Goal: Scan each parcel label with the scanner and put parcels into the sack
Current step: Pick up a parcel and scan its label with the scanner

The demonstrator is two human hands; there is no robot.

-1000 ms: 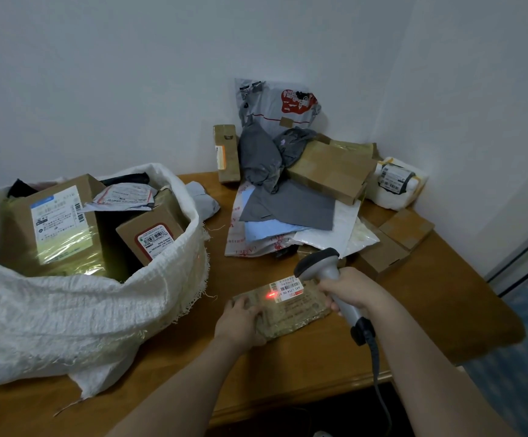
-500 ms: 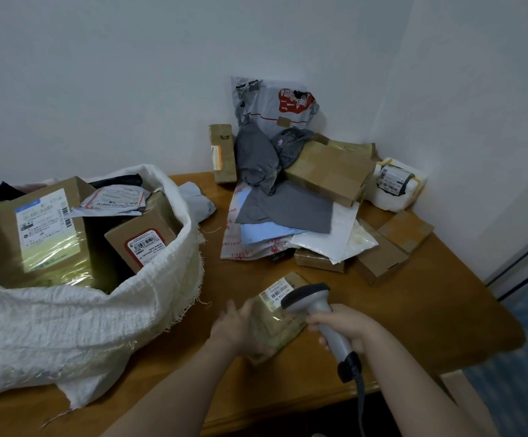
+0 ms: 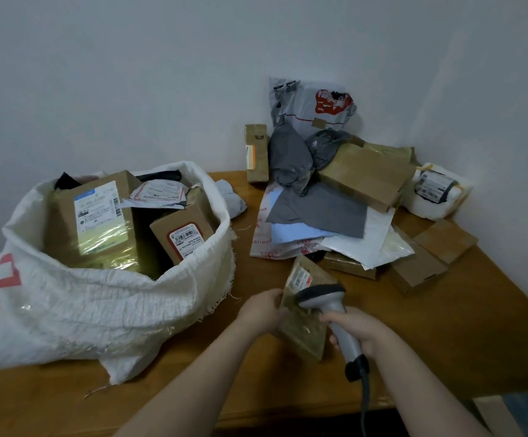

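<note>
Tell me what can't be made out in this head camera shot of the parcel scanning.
All in the head view:
- Label on the parcel: print blurred and too small to read.
- Left hand: most fingers hidden behind the parcel.
- Scanner cable: cut off by the bottom edge.
- Sack: left side cut by the frame edge; lower contents hidden under top boxes.

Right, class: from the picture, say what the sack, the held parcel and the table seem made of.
The sack looks like woven plastic: ribbed white weave, frayed rim. The parcel seems cardboard under glossy clear tape: brown, shiny wrinkles. The table looks like varnished wood or veneer: warm brown sheen.
</note>
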